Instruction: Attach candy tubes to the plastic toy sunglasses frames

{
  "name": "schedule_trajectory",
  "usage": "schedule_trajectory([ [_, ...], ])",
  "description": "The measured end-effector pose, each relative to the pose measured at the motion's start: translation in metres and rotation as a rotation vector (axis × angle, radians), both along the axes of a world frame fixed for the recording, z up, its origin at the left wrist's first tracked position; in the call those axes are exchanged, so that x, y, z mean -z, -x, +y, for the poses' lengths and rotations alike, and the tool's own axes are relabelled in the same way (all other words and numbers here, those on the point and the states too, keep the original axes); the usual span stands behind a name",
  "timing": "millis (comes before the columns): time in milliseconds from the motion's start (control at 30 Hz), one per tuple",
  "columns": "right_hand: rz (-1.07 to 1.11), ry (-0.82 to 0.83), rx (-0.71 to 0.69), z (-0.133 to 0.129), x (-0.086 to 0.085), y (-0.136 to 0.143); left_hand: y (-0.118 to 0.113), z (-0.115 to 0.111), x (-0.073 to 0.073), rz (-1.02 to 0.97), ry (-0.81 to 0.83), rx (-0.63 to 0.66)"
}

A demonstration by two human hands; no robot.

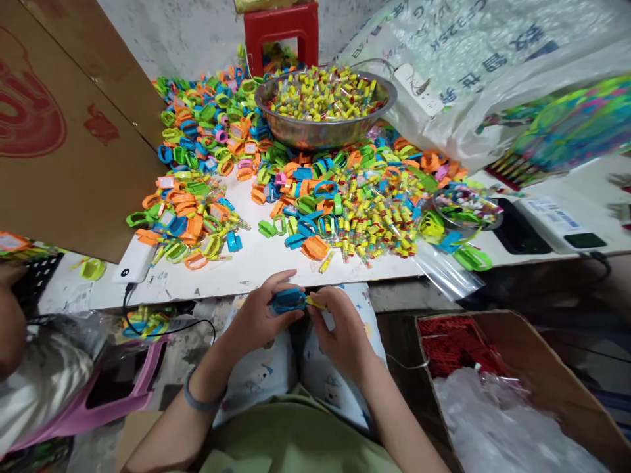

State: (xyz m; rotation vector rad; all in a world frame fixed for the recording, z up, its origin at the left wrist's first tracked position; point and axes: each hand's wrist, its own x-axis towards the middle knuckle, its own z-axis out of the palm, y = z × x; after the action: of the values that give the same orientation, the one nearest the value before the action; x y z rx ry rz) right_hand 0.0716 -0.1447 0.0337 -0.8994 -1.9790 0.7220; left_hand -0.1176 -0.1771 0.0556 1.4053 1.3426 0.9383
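Just beyond the table's near edge, over my lap, my left hand (261,315) holds a blue plastic piece (288,300) between thumb and fingers. My right hand (340,328) pinches a small yellow piece (315,302) at the right end of the blue one. Whether the two pieces are joined cannot be made out. On the white table (236,276) ahead lie a heap of blue, green and orange plastic pieces (187,210) and a pile of small yellow-capped tubes (379,223).
A metal bowl (325,135) of yellow-capped pieces stands behind the piles, before a red stool (280,20). A cardboard box (73,131) is at left, a dark phone (520,226) at right. Below right sits an open carton (542,348); another person's arm (10,322) shows at left.
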Motion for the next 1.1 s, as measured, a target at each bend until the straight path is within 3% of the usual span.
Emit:
schedule_trajectory([
  [267,-0.047,0.054,-0.025,-0.002,-0.003,0.0,0.001,0.002,-0.011,-0.014,-0.012,-0.03],
  [400,0.075,0.046,0.076,-0.003,-0.005,-0.001,0.002,0.002,-0.013,0.022,-0.045,-0.031],
  [500,0.108,0.016,0.068,-0.002,-0.007,-0.001,0.001,0.001,-0.014,0.041,-0.056,-0.029],
  [867,-0.058,0.023,-0.003,-0.001,-0.006,0.0,-0.001,-0.001,-0.008,0.091,-0.076,-0.007],
  [1100,-0.028,0.026,0.005,-0.003,-0.007,-0.002,-0.002,-0.002,-0.007,0.058,-0.05,-0.021],
])
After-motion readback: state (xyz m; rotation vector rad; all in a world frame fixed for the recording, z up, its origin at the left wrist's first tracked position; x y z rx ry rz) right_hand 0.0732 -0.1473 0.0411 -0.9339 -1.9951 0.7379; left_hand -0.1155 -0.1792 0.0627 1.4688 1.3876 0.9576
